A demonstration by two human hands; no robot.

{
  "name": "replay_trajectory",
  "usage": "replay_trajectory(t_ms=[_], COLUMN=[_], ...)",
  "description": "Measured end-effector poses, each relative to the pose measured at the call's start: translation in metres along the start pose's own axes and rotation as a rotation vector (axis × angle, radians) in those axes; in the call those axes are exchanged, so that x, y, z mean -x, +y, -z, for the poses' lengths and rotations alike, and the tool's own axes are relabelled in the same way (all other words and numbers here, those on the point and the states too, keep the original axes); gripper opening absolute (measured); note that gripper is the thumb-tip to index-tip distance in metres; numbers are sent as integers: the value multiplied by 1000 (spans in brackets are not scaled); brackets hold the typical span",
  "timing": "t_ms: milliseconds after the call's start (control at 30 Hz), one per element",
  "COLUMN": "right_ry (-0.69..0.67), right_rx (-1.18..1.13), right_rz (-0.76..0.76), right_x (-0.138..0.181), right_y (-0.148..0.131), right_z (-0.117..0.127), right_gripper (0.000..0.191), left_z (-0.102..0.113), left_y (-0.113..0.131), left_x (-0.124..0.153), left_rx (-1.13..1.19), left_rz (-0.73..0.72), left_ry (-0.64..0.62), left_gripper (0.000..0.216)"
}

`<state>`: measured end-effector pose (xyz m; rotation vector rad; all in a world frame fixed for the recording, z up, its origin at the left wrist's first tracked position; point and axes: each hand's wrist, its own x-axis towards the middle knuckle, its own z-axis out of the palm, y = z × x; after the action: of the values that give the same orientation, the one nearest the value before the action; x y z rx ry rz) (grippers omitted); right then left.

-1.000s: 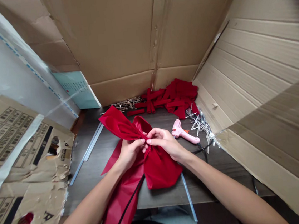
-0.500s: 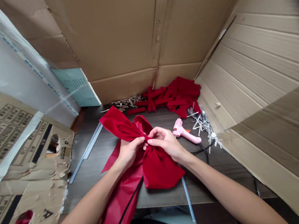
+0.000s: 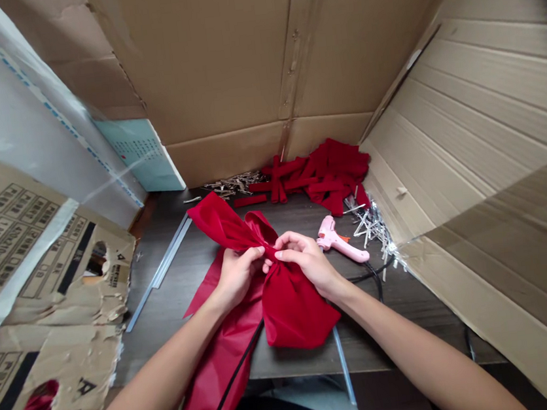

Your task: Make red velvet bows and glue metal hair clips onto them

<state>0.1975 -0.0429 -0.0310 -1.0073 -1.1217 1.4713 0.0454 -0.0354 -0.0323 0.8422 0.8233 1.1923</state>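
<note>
A large red fabric bow (image 3: 298,307) is held over the table, its middle gathered into folds. My left hand (image 3: 239,271) pinches the gathered centre from the left, thumb on top. From the right, my right hand (image 3: 304,257) pinches the same centre, its thumb close to the left thumb. One loop points up and left, the other hangs down toward me. Long red tails run under my left forearm and past the table's front edge. The fingertips behind the folds are partly hidden.
A pink glue gun (image 3: 341,240) with a black cord lies right of my hands. Red fabric strips (image 3: 323,169), metal clips (image 3: 236,185) and silvery twist ties (image 3: 369,224) lie farther back. Glue sticks (image 3: 162,267) rest at left. Cardboard walls (image 3: 217,60) enclose the table (image 3: 170,335).
Both hands keep their pinch on the bow's centre, with the fingers shifting slightly. The upper loop has tilted a little to the right; the view has moved slightly.
</note>
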Motion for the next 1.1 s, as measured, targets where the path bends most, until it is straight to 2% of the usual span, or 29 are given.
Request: replay_trajectory(t_ms=[200, 500, 700, 833, 933, 1100], right_ry=[5, -116, -134, -87, -93, -169], right_rx=[0, 10, 20, 53, -58, -301], right_rz=[-86, -116, -113, -94, -159, -288], right_x=[-3, -6, -5, -7, -5, 0], right_y=[4, 7, 9, 12, 12, 7], right_z=[9, 12, 8, 8, 7, 4], right_gripper=[13, 22, 27, 25, 22, 23], left_z=[6, 5, 3, -4, -8, -16], left_y=[0, 7, 7, 13, 20, 34], left_x=[-4, -4, -4, -5, -6, -6], left_rx=[8, -65, -131, -209, -298, -395], left_rz=[66, 116, 95, 119, 139, 170], left_ry=[-22, -90, -10, 79, 99, 45], left_gripper=[12, 17, 18, 15, 11, 9])
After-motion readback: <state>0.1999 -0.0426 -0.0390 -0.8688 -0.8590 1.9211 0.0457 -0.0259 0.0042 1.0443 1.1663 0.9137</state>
